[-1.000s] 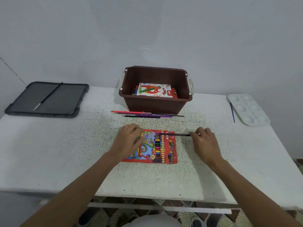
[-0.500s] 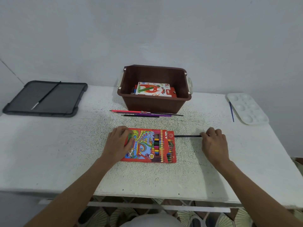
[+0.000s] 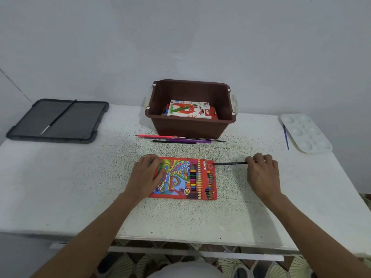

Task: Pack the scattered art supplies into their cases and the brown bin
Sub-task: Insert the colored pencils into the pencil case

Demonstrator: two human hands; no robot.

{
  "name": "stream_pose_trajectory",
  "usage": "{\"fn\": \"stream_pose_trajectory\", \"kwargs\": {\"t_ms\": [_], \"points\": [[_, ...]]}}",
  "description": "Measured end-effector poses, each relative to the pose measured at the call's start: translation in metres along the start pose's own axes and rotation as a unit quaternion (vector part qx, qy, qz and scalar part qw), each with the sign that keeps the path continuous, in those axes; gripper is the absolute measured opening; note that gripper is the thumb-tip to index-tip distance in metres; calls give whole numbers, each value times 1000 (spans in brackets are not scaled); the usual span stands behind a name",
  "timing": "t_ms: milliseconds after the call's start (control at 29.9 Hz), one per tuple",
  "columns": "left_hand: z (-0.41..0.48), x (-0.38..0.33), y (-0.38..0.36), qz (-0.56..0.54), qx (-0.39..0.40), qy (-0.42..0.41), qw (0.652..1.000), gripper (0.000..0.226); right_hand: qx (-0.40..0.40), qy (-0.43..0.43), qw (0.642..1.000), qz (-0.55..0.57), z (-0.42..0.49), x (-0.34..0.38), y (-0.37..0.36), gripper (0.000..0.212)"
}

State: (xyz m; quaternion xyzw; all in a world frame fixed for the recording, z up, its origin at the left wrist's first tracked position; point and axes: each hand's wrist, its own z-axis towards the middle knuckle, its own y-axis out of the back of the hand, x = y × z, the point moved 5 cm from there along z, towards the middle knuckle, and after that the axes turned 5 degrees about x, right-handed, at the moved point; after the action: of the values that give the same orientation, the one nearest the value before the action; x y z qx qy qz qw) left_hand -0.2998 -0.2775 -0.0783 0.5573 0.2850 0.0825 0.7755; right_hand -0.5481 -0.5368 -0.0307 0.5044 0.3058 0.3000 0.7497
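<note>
On the speckled white worktop (image 3: 80, 187), my left hand (image 3: 147, 175) rests, fingers relaxed, on the red cardboard colour-pencil case (image 3: 180, 177); my right hand (image 3: 263, 173) pinches a dark pencil (image 3: 229, 163) touching the case's right corner.

I find the pencil case (image 3: 181, 177) red, its cover printed with multicoloured swirls and a row of coloured pencils. The pencil (image 3: 230, 163) in my right hand (image 3: 263, 173) is black. Bin (image 3: 190, 127): brown. Pastel box (image 3: 189, 109): white, red, green. Table (image 3: 80, 187): white, black-speckled.
</note>
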Motion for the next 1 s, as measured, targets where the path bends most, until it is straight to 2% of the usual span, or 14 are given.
{"fn": "stream_pose_trajectory", "kwargs": {"t_ms": [200, 334, 401, 501, 601, 702, 802, 869, 936, 1002], "points": [[0, 0, 0, -2, 2, 0, 1000, 41, 41, 21, 999, 8, -2, 23, -5, 25], [1, 1, -1, -2, 4, 2, 1000, 36, 71, 60, 995, 48, -8, 54, -7, 31], [1, 1, -1, -4, 4, 4, 1000, 34, 85, 88, 989, 87, -11, 71, -9, 39], [0, 1, -1, -8, 1, 3, 1000, 32, 129, 111, 973, 158, -14, 91, -15, 67], [1, 0, 0, -5, 2, -2, 1000, 40, 146, 108, 961, 211, -17, 102, -16, 81], [1, 0, 0, -9, 3, -1, 1000, 41, 133, 98, 954, 250, -19, 104, -16, 74], [0, 0, 1, -14, 1, 3, 1000, 37, 97, 86, 949, 287, -20, 101, -12, 44], [1, -1, 1, -16, 3, 5, 1000, 36, 76, 81, 952, 285, -20, 99, -9, 31], [1, -1, 2, -17, 1, 4, 1000, 34, 71, 87, 958, 264, -20, 97, -7, 31], [1, -1, 3, -20, -2, -2, 1000, 29, 84, 100, 961, 245, -22, 97, -9, 40]]}}
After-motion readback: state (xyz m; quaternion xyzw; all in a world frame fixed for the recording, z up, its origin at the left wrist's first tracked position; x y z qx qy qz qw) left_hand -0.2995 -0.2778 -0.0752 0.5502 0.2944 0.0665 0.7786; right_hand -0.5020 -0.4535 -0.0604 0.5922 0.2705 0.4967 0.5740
